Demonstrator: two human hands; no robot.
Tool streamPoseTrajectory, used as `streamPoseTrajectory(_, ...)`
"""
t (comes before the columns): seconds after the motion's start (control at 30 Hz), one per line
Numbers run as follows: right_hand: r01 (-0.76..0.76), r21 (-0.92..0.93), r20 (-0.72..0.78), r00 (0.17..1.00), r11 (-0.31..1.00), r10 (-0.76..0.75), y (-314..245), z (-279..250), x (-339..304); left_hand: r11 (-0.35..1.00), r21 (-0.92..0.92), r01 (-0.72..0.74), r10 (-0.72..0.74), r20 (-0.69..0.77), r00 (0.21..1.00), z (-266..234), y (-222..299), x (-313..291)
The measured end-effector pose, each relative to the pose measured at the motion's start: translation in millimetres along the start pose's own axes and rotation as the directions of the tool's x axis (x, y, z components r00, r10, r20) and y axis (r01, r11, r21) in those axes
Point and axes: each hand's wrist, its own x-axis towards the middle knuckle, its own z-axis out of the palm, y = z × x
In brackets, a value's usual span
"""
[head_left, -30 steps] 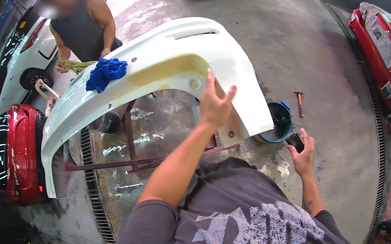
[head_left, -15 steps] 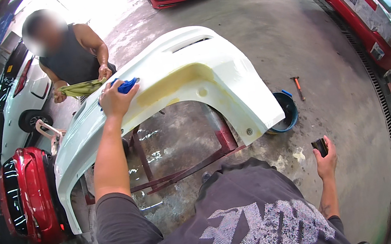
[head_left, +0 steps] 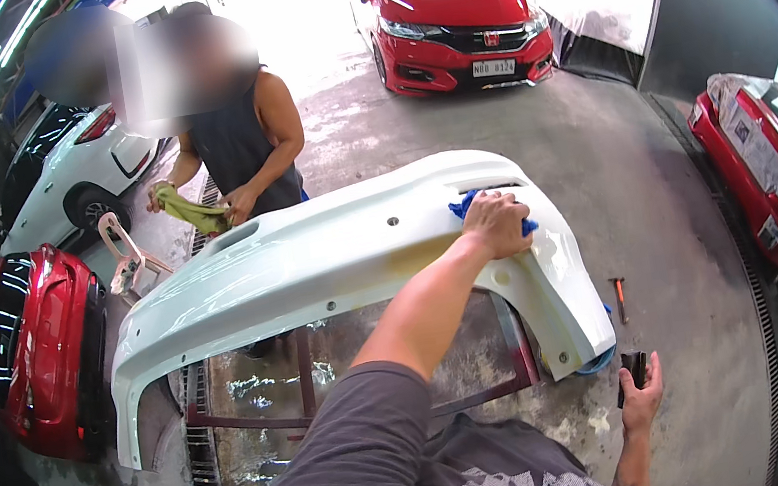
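A blue cloth (head_left: 464, 204) is bunched under my left hand (head_left: 497, 225), whose fingers close over it. That hand presses the cloth on the right part of a white car bumper (head_left: 309, 245), just below a slot near its top edge. Yellowish patches (head_left: 411, 258) mark the bumper's lower face, partly hidden by my forearm. Low at the right, apart from the bumper, my right hand (head_left: 643, 396) grips a small black block-shaped object (head_left: 634, 373); its exact kind is unclear.
The bumper rests over a dark red metal frame (head_left: 472, 393). A blue bucket (head_left: 600, 362) shows behind its right end, with an orange-handled hammer (head_left: 621, 299) on the floor. Across from me a person holds a green cloth (head_left: 193, 210). Beyond are a plastic chair (head_left: 131, 251) and cars.
My left hand has slid the blue cloth rightward along the bumper, from its left-middle part. My view has tilted up, showing more of the red car. The black object stays in my right hand.
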Motion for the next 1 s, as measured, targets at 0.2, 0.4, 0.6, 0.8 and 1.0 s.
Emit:
streamPoseTrajectory(0.2, -0.546, 0.639, 0.279, 0.821, 0.542, 0.499, 10, 17, 0, 0.958, 0.03, 0.287, -0.286, -0.012, 0.958, -62, -104, -80)
streamPoseTrajectory(0.4, -0.625, 0.72, 0.56, 0.78, 0.301, 0.28, 6, 48, -11, 0.914, -0.034, 0.405, -0.406, -0.025, 0.914, -85, -142, -135)
streamPoseTrajectory(0.6, -0.603, 0.734, 0.467, 0.782, 0.312, 0.414, -11, 53, 2, 0.905, -0.108, 0.412, -0.419, -0.041, 0.907, -87, -143, -142)
streamPoseTrajectory(0.8, -0.622, 0.691, 0.385, 0.748, 0.369, 0.541, -64, 25, -34, 0.914, -0.156, 0.375, -0.383, -0.022, 0.924, -116, -130, -164)
streamPoseTrajectory(1.0, -0.709, 0.623, 0.488, 0.683, 0.331, 0.543, -62, 5, -50, 0.936, -0.129, 0.327, -0.337, -0.064, 0.939, -128, -121, -168)
